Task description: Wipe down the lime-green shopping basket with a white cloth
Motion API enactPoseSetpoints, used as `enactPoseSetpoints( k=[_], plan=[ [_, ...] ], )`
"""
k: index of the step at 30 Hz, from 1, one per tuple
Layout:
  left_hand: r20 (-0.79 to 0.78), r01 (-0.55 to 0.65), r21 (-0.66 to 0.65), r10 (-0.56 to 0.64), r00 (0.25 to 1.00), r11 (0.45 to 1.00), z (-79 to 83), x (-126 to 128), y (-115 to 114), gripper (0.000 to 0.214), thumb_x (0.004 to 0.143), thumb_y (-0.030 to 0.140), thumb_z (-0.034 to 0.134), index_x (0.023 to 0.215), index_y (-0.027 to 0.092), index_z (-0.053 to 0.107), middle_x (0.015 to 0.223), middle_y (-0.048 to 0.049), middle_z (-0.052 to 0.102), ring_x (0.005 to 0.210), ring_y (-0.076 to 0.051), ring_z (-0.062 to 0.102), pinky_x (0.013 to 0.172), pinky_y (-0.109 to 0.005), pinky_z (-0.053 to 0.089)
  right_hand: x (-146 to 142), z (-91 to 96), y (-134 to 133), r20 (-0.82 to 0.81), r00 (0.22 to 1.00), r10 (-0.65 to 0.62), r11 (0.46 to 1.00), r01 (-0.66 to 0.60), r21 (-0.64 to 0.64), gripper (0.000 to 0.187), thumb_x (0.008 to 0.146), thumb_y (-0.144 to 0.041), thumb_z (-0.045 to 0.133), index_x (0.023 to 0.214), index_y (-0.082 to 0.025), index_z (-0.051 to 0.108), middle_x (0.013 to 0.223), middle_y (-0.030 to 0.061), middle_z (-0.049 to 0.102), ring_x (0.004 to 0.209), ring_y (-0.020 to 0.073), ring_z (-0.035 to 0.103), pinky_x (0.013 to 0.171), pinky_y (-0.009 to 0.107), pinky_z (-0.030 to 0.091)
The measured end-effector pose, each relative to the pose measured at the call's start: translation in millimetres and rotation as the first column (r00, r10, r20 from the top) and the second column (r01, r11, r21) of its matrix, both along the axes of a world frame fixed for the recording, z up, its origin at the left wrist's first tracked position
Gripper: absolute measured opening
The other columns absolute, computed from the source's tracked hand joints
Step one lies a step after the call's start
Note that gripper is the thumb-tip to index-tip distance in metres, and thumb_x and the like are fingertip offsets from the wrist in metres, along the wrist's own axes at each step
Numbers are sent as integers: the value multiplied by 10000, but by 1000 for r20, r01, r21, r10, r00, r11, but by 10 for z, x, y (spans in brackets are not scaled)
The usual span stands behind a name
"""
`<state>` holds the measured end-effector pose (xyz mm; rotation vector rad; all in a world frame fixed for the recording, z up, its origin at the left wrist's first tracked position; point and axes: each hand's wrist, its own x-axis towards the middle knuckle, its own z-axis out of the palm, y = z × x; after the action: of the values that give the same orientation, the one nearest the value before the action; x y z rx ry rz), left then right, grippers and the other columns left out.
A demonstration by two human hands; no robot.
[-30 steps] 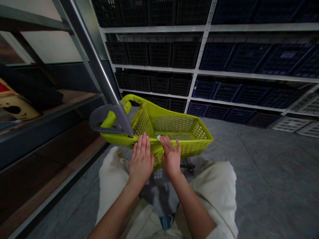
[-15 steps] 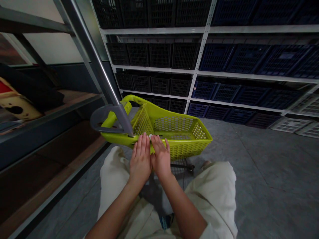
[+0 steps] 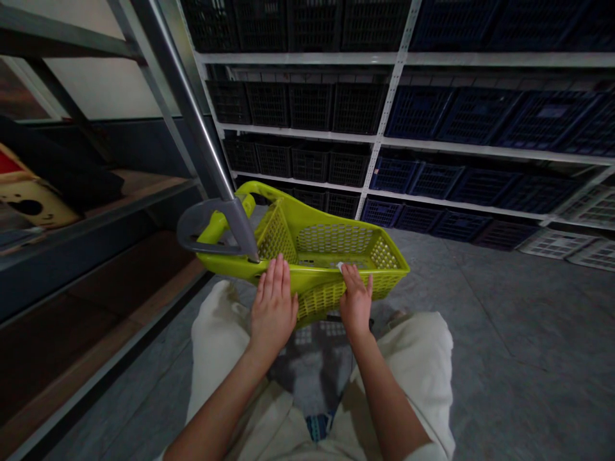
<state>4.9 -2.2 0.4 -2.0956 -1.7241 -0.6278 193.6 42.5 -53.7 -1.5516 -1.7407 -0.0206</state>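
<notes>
1. Two bare hands lie on the near rim of a lime-green plastic basket [image 3: 331, 242], which stands tilted just ahead of the person's knees, above a grey matt floor [image 3: 504, 333].
2. Basket: glossy moulded plastic. The walls are pierced by a grid of small holes, the rim is smooth and solid, and a looped handle sits at the far-left end.
3. Left hand [image 3: 273, 307]: palm down on the rim, fingers straight and close together; grip released.
4. Right hand [image 3: 356, 298]: palm down further right on the same rim. A small white scrap [image 3: 340, 266] shows at the fingertips, touching the rim. Cannot tell whether the grip pinches it or only presses on it.
5. A curved grey handle [image 3: 192, 227] on a smooth metal pole [image 3: 192, 115] rises at the basket's left corner.
6. Behind: white metal shelving [image 3: 379, 134] holds black lattice crates [image 3: 307, 102] and blue lattice crates [image 3: 480, 109].
</notes>
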Motion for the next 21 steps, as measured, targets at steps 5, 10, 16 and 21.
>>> enactPoseSetpoints(
  k=[5, 10, 16, 21],
  plan=[
    [-33, -9, 17, 10, 999, 1000, -48, -20, 9, 684, 933, 225, 419, 1543, 6, 200, 1637, -171, 178, 1525, -293, 149, 1221, -453, 215, -716, 359, -101, -22, 965, 263, 964, -263, -28, 736, 722, 41, 377, 1422, -153, 502, 1457, 73, 547, 1424, 184, 415, 1242, 442, 143],
    [-39, -20, 29, 21, 999, 999, -67, -28, 9, 668, 930, 197, 400, 1547, 28, 209, 1633, -168, 198, 1524, -289, 159, 1223, -456, 210, -909, 424, -152, -39, 931, 362, 932, -362, 8, 741, 742, 35, 379, 1445, -177, 473, 1489, 56, 513, 1445, 153, 376, 1248, 416, 116],
    [-3, -5, 6, 5, 1000, 1000, -15, 0, -2, 739, 920, 250, 452, 1556, 23, 152, 1637, -168, 174, 1520, -296, 174, 1221, -458, 218, -265, 90, -65, -27, 987, 161, 986, -162, -27, 829, 691, 74, 336, 1447, -239, 469, 1488, 35, 517, 1444, 150, 377, 1240, 486, 71],
    [0, -9, -7, 9, 1000, 1000, -29, 3, 7, 749, 923, 274, 462, 1551, 4, 155, 1639, -172, 154, 1525, -297, 149, 1222, -458, 218, -360, 130, -45, -115, 990, 80, 996, -83, -28, 765, 690, 63, 336, 1387, -175, 543, 1427, 75, 576, 1424, 184, 415, 1237, 486, 148]
  ],
)
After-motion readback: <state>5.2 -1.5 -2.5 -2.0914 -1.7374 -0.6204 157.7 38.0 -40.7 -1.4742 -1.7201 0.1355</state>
